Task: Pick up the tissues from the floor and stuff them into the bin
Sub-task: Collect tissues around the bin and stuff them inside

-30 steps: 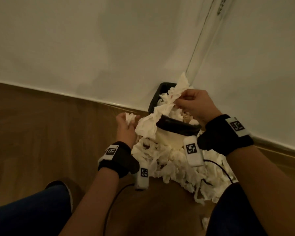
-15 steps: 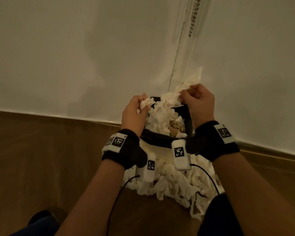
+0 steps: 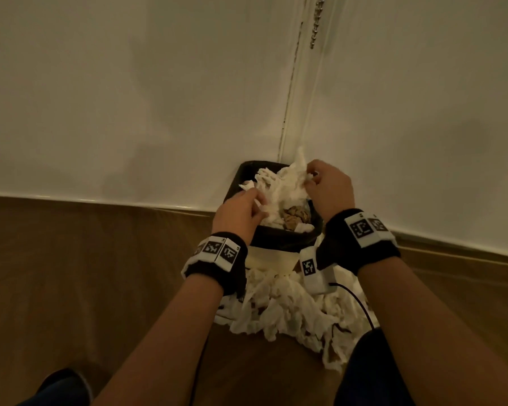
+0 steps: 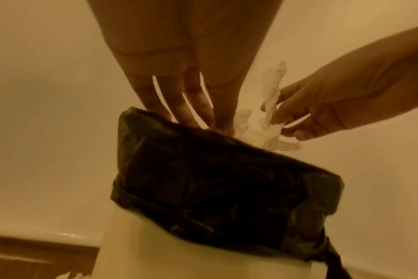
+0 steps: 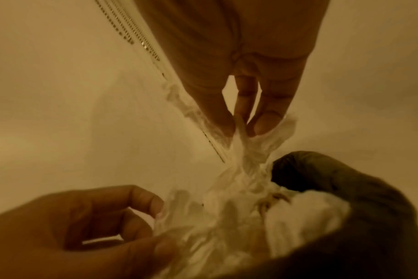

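A cream bin with a black liner (image 3: 285,235) stands in the wall corner, heaped with white tissues (image 3: 285,186) and one brownish wad. My right hand (image 3: 326,186) is over its far side and pinches a twisted tissue strip (image 5: 241,151) between thumb and fingers (image 5: 263,122). My left hand (image 3: 241,212) reaches over the near left rim. Its curled fingers and thumb (image 5: 155,203) hold the edge of the tissue heap. From the left wrist view its fingers (image 4: 186,105) dip behind the liner (image 4: 215,179). A large pile of tissues (image 3: 291,312) lies on the floor before the bin.
White walls meet right behind the bin, with a beaded chain (image 3: 316,22) hanging in the corner. Wooden floor (image 3: 100,273) stretches to the left. My knees (image 3: 364,370) are close to the floor pile, and a black cable (image 3: 361,306) trails over it.
Both hands came from beside and above the bin down onto its mouth. The right hand lowered its tissue strip into the heap; the left brought its wad over the rim.
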`<state>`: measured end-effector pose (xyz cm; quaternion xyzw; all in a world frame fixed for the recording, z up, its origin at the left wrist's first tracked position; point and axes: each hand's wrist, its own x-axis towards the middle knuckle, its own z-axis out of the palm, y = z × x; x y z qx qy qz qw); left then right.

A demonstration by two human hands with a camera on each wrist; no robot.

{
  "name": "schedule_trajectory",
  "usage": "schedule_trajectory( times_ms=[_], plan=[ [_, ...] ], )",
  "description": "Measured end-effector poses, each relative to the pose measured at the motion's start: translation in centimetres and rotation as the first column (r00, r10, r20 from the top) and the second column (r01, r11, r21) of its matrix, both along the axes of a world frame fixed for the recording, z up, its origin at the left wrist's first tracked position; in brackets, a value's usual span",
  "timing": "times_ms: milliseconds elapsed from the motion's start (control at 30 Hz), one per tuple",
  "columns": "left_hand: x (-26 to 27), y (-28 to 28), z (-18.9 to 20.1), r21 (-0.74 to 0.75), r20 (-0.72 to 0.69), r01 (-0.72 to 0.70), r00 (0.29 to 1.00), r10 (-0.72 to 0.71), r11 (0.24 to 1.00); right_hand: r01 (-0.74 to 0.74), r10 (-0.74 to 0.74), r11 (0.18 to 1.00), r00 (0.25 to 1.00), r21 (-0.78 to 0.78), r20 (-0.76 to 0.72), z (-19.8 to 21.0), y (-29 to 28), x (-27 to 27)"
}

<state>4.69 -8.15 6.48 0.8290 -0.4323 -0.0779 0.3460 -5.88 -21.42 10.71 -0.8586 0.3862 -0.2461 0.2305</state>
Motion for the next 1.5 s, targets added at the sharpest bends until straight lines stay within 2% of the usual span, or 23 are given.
schedule_trajectory(
  times_ms=[67,133,267,333,433,533,600,733,867,1000,1133,1233,1300,1500],
  plan=[
    [0.0,0.0,-0.2,0.129,0.052,0.028,0.998,-0.035,0.991,-0.066,0.055,0.997,0.981,-0.051,-0.187,-0.2,0.1,0.3],
    [0.1,-0.1,-0.2,0.209,0.104,0.047,0.992,-0.07,0.977,-0.138,0.107,0.988,0.929,-0.065,-0.353,-0.3,0.3,0.5],
    [-0.5,-0.8,0.1,0.383,0.25,0.084,0.949,-0.191,0.92,-0.266,0.276,0.959,0.798,0.098,-0.535,-0.6,1.6,1.1],
    [-1.1,-0.9,0.1,0.473,0.282,0.111,0.921,-0.269,0.874,-0.337,0.376,0.924,0.708,0.183,-0.597,-0.9,2.3,1.5],
    [-1.4,-0.9,-0.4,0.559,0.268,0.147,0.899,-0.345,0.816,-0.352,0.42,0.904,0.626,0.242,-0.657,-1.7,2.6,1.9],
    [-1.5,-0.9,-0.7,0.547,0.203,0.13,0.938,-0.282,0.827,-0.325,0.413,0.906,0.552,0.27,-0.724,-2.8,2.6,2.4],
    [-1.6,-0.8,-0.9,0.526,0.19,0.118,0.949,-0.252,0.842,-0.318,0.403,0.91,0.529,0.266,-0.746,-3.2,2.6,2.8],
    [-0.9,-0.1,-1.0,0.39,0.13,0.144,0.969,-0.209,0.91,-0.334,0.38,0.918,0.583,0.215,-0.718,-2.6,2.2,3.0],
    [-0.1,1.7,-1.2,0.053,0.053,0.083,0.995,-0.086,0.995,-0.306,0.315,0.945,0.745,0.118,-0.588,-1.2,1.4,2.1],
    [0.2,3.2,-1.7,-0.133,-0.03,-0.012,1.0,0.009,0.991,-0.225,0.185,0.974,0.867,-0.031,-0.462,-0.3,1.2,1.3],
    [0.3,4.4,-2.3,-0.278,-0.107,-0.095,0.992,0.068,0.956,-0.146,0.089,0.978,0.938,-0.151,-0.335,0.1,1.5,1.0],
    [0.7,5.7,-3.8,-0.327,-0.178,-0.198,0.973,0.146,0.924,-0.154,0.108,0.962,0.973,-0.224,-0.205,0.7,2.6,1.3],
    [1.0,6.5,-5.3,-0.308,-0.248,-0.259,0.951,0.186,0.915,-0.187,0.16,0.953,0.979,-0.237,-0.128,1.3,3.9,1.8],
    [0.8,8.6,-9.2,-0.144,-0.366,-0.319,0.897,0.249,0.937,-0.401,0.395,0.894,0.916,-0.202,-0.07,1.7,8.6,3.4]
  ],
)
